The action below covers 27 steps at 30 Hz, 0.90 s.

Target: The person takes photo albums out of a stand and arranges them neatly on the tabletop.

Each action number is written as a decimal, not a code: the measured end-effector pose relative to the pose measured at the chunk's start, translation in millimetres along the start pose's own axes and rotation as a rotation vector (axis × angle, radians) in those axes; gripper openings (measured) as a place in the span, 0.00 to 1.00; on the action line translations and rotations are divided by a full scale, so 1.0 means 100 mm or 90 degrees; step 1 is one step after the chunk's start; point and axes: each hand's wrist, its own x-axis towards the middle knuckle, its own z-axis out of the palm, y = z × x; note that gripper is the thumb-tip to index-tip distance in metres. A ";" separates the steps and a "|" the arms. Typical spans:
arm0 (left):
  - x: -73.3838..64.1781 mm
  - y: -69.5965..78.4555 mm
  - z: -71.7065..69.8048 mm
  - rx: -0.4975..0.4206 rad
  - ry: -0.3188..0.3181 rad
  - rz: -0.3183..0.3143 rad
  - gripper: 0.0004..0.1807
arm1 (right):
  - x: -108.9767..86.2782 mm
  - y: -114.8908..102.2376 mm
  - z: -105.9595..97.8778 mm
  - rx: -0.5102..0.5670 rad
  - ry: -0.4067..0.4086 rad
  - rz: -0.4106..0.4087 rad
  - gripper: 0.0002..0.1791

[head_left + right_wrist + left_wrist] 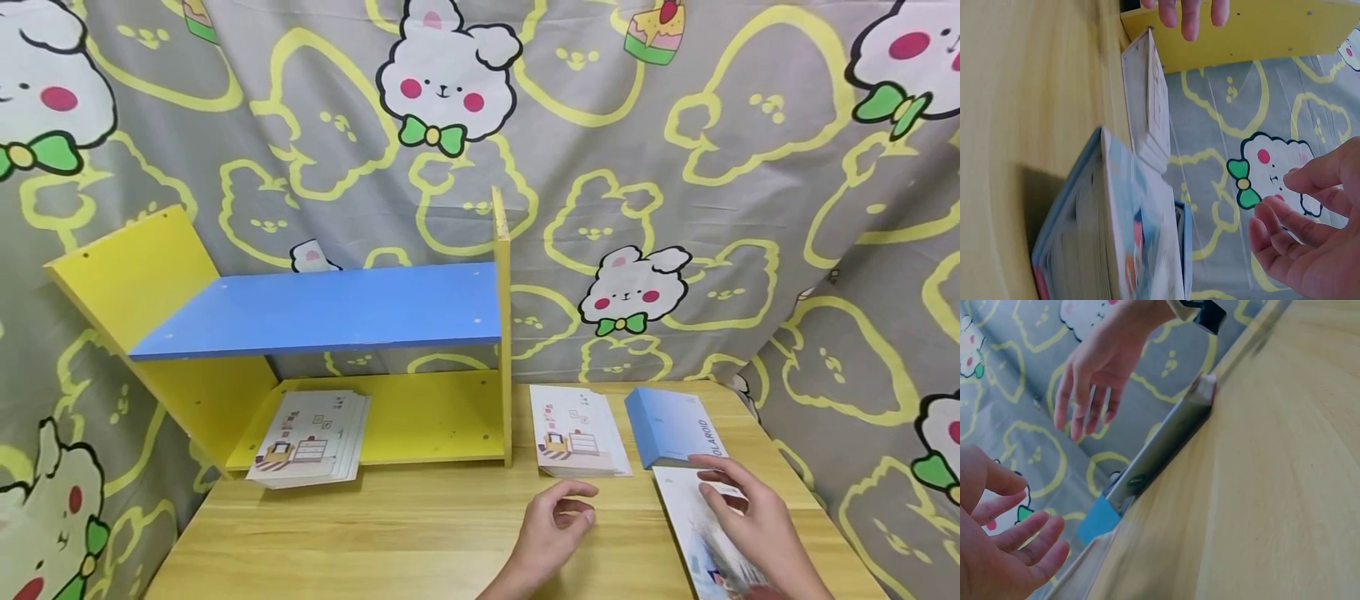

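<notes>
My left hand (553,529) hovers over the table in front of a stack of white booklets (573,433) printed with a room drawing. Its fingers are loosely bent and hold nothing. Farther right, my right hand (753,521) is above a stack of books with a pale picture cover (693,508), partly covering it. In the right wrist view, those books (1141,231) lie apart from the loosely bent fingers (1291,225). Behind them lies a blue box-like stack (667,425) with partly hidden lettering. Another stack of white booklets (311,437) lies on the shelf's bottom board, overhanging its front edge.
A yellow shelf unit with a blue middle board (330,308) stands at the back left of the wooden table (337,533). Its right side panel (502,333) rises beside the middle stack. A grey patterned curtain (555,142) hangs behind and at both sides.
</notes>
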 end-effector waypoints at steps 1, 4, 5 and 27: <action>-0.01 0.01 -0.01 -0.001 0.000 0.002 0.13 | 0.01 -0.01 0.01 0.001 0.001 -0.003 0.19; -0.02 0.02 -0.05 0.002 0.010 0.013 0.14 | 0.03 -0.05 0.05 0.010 -0.002 -0.012 0.20; -0.02 0.03 -0.07 0.003 0.015 0.015 0.14 | 0.03 -0.06 0.06 0.012 -0.004 -0.012 0.20; 0.01 0.20 -0.53 0.035 0.109 0.016 0.14 | 0.19 -0.36 0.35 0.067 -0.002 -0.041 0.18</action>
